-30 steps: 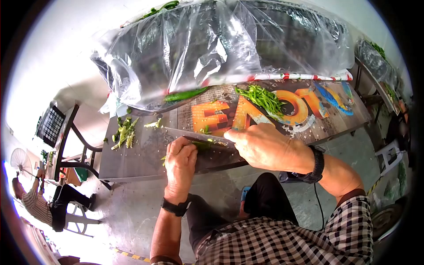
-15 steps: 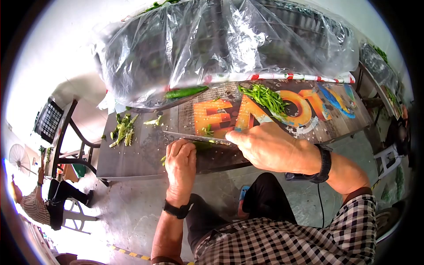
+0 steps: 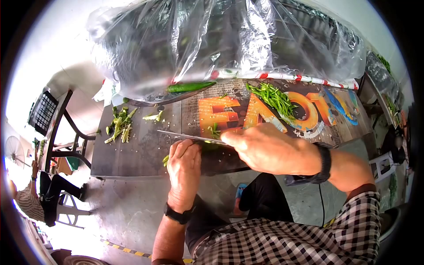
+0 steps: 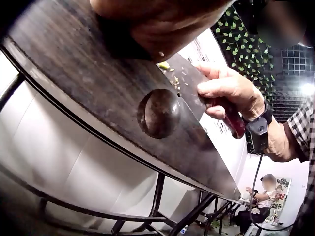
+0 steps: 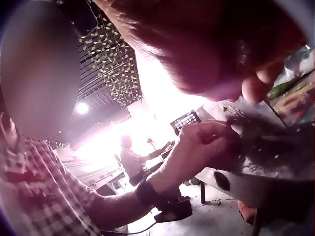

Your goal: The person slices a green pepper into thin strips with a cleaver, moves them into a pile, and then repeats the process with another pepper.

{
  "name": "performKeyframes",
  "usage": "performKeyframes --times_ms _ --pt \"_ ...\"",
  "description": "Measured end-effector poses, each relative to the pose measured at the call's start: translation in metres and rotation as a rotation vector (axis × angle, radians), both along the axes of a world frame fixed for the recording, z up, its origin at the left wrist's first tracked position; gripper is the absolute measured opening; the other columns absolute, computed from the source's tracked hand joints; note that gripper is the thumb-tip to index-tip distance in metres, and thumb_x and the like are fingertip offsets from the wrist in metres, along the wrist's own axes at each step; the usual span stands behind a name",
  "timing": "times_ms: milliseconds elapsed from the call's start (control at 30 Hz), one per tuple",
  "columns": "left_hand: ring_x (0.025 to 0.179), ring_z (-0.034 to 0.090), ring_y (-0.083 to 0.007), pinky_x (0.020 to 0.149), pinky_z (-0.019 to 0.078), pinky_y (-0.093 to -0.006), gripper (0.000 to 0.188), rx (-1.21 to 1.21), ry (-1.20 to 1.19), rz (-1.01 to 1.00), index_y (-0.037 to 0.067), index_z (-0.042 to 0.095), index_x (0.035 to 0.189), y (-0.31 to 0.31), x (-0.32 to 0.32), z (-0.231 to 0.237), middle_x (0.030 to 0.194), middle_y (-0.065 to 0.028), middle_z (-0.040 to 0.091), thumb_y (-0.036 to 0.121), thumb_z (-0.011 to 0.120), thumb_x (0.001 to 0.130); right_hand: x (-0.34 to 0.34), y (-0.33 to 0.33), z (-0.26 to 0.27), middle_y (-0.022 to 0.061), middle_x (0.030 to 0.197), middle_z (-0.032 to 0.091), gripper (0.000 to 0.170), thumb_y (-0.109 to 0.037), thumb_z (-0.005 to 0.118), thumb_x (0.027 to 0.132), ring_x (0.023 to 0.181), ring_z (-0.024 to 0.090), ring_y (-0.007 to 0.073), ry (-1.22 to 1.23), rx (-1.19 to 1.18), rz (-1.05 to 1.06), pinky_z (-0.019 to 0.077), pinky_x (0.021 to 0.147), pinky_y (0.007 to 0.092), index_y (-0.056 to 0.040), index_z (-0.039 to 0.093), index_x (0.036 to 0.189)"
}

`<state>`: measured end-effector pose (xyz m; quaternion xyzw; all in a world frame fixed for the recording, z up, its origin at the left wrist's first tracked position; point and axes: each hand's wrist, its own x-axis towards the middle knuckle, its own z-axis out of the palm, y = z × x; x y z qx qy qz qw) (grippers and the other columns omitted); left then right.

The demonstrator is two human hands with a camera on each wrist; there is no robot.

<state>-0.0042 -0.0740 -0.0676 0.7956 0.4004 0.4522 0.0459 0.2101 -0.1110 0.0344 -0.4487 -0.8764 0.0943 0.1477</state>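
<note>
In the head view my right hand [image 3: 274, 150] grips a broad-bladed knife [image 3: 181, 134], its blade reaching left past the left hand's fingertips. The left wrist view shows the knife's dark red handle [image 4: 234, 120] in the curled fingers. My left hand [image 3: 183, 170] is bent over a green pepper [image 3: 165, 160] at the front of the table, fingertips right beside the blade. Most of that pepper is hidden beneath the hand and knife. A small heap of cut green bits [image 3: 214, 129] lies just beyond the blade.
Thin green strips [image 3: 274, 99] are piled on the table [image 3: 132, 163] at the right. Pepper cores and scraps [image 3: 119, 126] lie at the left. A whole green pepper [image 3: 191, 87] sits by the plastic-covered rack [image 3: 212, 44] at the back. Another person [image 3: 33, 194] sits at far left.
The head view has shifted slightly, so the table sits differently in frame. Both hands keep their holds close together, and the blade has moved slightly against the pepper.
</note>
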Motion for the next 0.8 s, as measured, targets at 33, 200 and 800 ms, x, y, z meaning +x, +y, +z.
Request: performKeyframes --times_ms 33,200,800 --pt "0.091 0.061 -0.0327 0.082 0.0500 -0.0397 0.012 0.007 -0.019 0.002 0.001 0.067 0.087 0.000 0.001 0.000 0.094 -0.0118 0.065 -0.003 0.067 0.076 -0.004 0.005 -0.004 0.0205 0.061 0.060 0.009 -0.006 0.058 0.086 0.057 0.063 0.0385 0.006 0.012 0.000 0.0465 0.050 0.0482 -0.0014 0.056 0.092" --pt "0.096 0.061 -0.0308 0.084 0.0513 -0.0395 0.015 0.007 0.033 0.003 0.002 0.068 0.090 0.000 -0.002 0.000 0.099 -0.0099 0.065 -0.002 0.069 0.076 -0.009 0.016 -0.016 0.0189 0.060 0.060 0.010 -0.007 0.058 0.086 0.055 0.063 0.0380 0.042 0.054 0.017 0.0456 0.049 0.0474 -0.0015 0.056 0.094" --pt "0.096 0.062 -0.0324 0.082 0.0514 -0.0404 0.015 0.017 -0.011 -0.020 0.004 0.067 0.089 -0.001 -0.003 -0.003 0.097 -0.0093 0.065 -0.001 0.069 0.076 0.022 -0.020 0.011 0.0161 0.061 0.060 0.017 -0.007 0.061 0.084 0.055 0.062 0.0338 -0.125 0.056 -0.043 0.0463 0.051 0.0446 -0.0007 0.055 0.099"
